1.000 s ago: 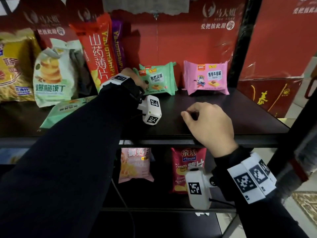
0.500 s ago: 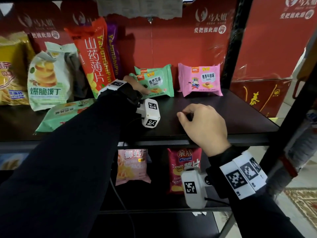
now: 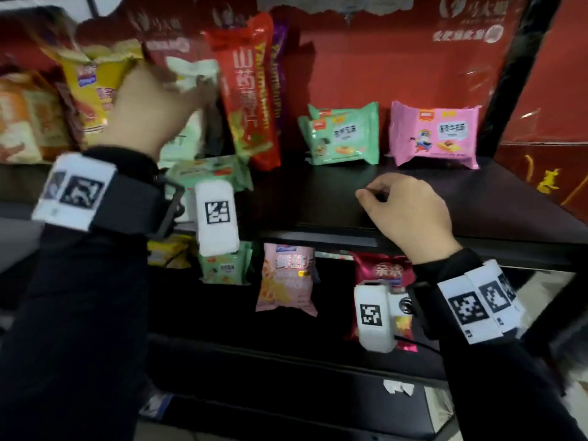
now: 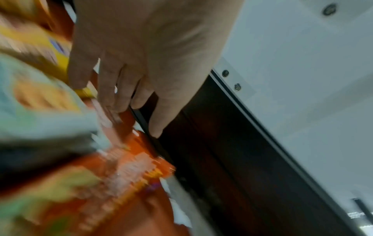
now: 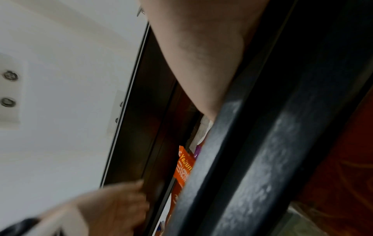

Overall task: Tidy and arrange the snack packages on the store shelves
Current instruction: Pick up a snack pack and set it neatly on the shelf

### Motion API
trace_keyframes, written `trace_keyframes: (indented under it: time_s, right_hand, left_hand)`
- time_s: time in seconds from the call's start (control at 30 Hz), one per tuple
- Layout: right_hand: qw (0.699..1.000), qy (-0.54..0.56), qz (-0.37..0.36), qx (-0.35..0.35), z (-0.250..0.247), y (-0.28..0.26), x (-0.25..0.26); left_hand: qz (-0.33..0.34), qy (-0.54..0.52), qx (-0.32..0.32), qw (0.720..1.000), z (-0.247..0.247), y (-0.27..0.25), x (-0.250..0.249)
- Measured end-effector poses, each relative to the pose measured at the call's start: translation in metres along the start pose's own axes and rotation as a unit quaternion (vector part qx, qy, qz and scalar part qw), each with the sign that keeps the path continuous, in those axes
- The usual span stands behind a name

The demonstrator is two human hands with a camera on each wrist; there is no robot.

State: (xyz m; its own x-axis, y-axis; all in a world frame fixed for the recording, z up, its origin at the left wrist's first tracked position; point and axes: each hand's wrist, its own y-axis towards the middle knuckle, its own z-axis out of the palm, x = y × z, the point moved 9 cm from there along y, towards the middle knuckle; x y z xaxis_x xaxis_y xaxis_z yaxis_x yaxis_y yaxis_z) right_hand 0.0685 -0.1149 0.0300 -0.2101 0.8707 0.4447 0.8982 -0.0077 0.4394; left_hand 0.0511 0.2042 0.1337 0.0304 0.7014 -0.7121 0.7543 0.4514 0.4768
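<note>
My left hand (image 3: 178, 90) is raised at the left of the upper shelf (image 3: 445, 202), fingers against the top of a pale green and white bag (image 3: 191, 68). In the blurred left wrist view its fingers (image 4: 109, 89) are straight, lying between that bag (image 4: 40, 111) and a yellow bag (image 4: 50, 47). A tall red yam-chip bag (image 3: 251, 90) leans just to the right. My right hand (image 3: 381, 198) rests on the bare shelf front with fingers curled under, holding nothing. Two green cracker packets (image 3: 343, 135) and a pink packet (image 3: 436, 135) stand at the back right.
A green packet (image 3: 210, 173) lies flat below my left wrist. A purple bag (image 3: 280, 74) stands behind the red one. The lower shelf holds a pink shrimp-chip bag (image 3: 286, 281), a red potato-chip bag (image 3: 385, 268) and a small green packet (image 3: 226, 268). A black upright (image 3: 509, 74) bounds the right side.
My left hand left the green cracker packets and moved up and left to the top of the pale green bag. The right hand stayed on the shelf.
</note>
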Motion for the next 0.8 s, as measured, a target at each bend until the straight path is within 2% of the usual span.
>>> trace_keyframes:
  time_s: [0.03, 0.1, 0.2, 0.37, 0.47, 0.57, 0.67, 0.8]
  right_hand:
    - [1.000, -0.002, -0.006, 0.003, 0.003, 0.000, 0.006]
    - [1.000, -0.015, -0.010, 0.003, 0.006, -0.001, 0.011]
    - [1.000, -0.010, 0.005, 0.005, 0.005, -0.001, 0.006]
    - [1.000, -0.007, 0.006, -0.008, 0.001, -0.004, 0.003]
    - [1.000, -0.008, 0.001, -0.008, 0.001, -0.005, 0.004]
    - [1.000, -0.009, 0.002, -0.012, 0.000, -0.006, 0.003]
    - [1.000, 0.010, -0.001, -0.010, -0.004, -0.008, -0.001]
    - [0.999, 0.020, -0.007, -0.039, -0.015, -0.016, -0.015]
  left_hand:
    - [-0.038, 0.058, 0.004, 0.998, -0.004, -0.006, 0.026]
    - [-0.101, 0.121, 0.068, 0.985, 0.010, -0.021, 0.066]
    - [-0.123, 0.114, 0.154, 0.974, 0.040, -0.040, 0.090]
    - [-0.094, 0.091, 0.145, 0.981, 0.035, -0.037, 0.080]
    - [-0.111, 0.055, 0.136, 0.983, 0.026, -0.037, 0.075]
    - [-0.093, -0.041, 0.112, 0.989, 0.027, -0.039, 0.063]
    - [-0.047, -0.156, 0.114, 0.980, 0.046, -0.039, 0.024]
    - [-0.018, -0.309, 0.263, 0.914, 0.118, -0.036, -0.041]
